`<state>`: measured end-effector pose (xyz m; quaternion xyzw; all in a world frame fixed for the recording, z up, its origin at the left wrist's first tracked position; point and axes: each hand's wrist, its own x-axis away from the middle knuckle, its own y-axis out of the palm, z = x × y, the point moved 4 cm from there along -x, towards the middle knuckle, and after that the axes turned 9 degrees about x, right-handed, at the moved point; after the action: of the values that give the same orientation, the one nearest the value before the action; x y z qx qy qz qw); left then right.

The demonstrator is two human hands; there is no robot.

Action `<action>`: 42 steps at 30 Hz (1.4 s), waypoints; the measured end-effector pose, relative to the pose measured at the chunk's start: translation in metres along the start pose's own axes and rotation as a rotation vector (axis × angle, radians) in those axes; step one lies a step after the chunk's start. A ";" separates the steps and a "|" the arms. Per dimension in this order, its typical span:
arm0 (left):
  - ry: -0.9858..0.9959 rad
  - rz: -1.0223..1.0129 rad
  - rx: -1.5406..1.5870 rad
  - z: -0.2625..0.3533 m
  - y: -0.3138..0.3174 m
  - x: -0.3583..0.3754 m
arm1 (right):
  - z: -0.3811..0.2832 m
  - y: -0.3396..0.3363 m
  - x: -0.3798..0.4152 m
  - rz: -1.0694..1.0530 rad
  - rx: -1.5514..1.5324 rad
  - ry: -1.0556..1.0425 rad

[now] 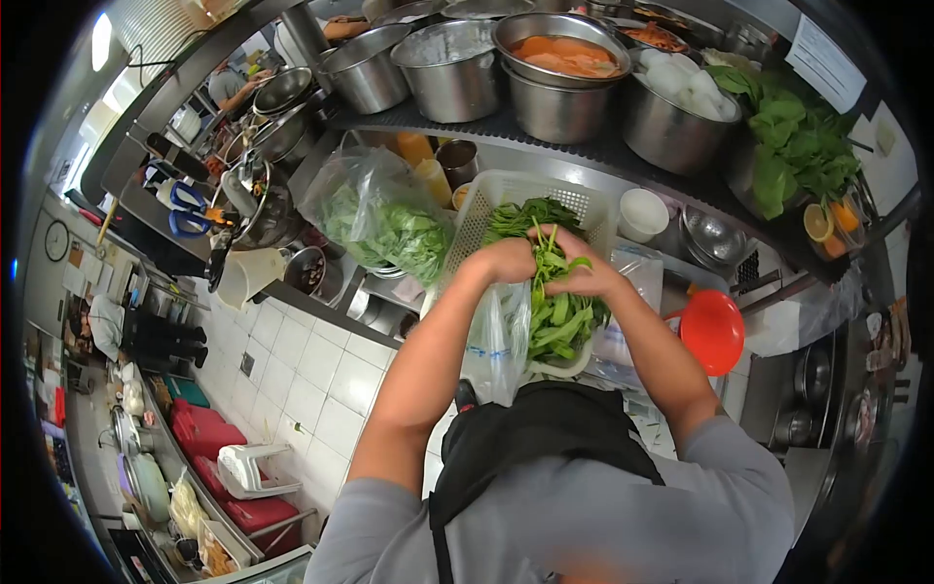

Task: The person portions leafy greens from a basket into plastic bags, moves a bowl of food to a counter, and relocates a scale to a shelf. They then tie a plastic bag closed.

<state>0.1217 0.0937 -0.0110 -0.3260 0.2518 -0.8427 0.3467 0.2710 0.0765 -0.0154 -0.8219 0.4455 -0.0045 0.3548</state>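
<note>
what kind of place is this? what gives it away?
Probably a commercial kitchen, perhaps a restaurant's. Big metal pots line the shelf, a bowl of orange food sits on one of them, and leafy greens fill a plastic basket below.

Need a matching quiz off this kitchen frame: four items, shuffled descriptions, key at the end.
Column 1
1. Bunch of greens
2. Basket
3. Scissors
4. Bowl of orange contents

Column 2
A. Blue handles
B. Stacked on a steel pot
C. Between the left hand and the right hand
D. Pale, with holes in its walls

Pairs: 1-C, 2-D, 3-A, 4-B
</note>
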 end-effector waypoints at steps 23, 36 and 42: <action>-0.186 0.892 -0.327 0.025 -0.082 0.120 | 0.083 -0.024 0.027 0.298 -0.907 0.250; -0.030 1.072 0.377 -0.053 -0.007 0.008 | 0.024 -0.007 0.007 -0.042 -0.369 0.340; 0.363 0.786 0.882 -0.013 0.006 0.003 | 0.046 0.005 -0.024 -0.240 -0.044 0.365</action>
<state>0.1131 0.0903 -0.0226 0.1140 0.0360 -0.7187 0.6849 0.2674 0.1191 -0.0457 -0.8621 0.4015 -0.1858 0.2470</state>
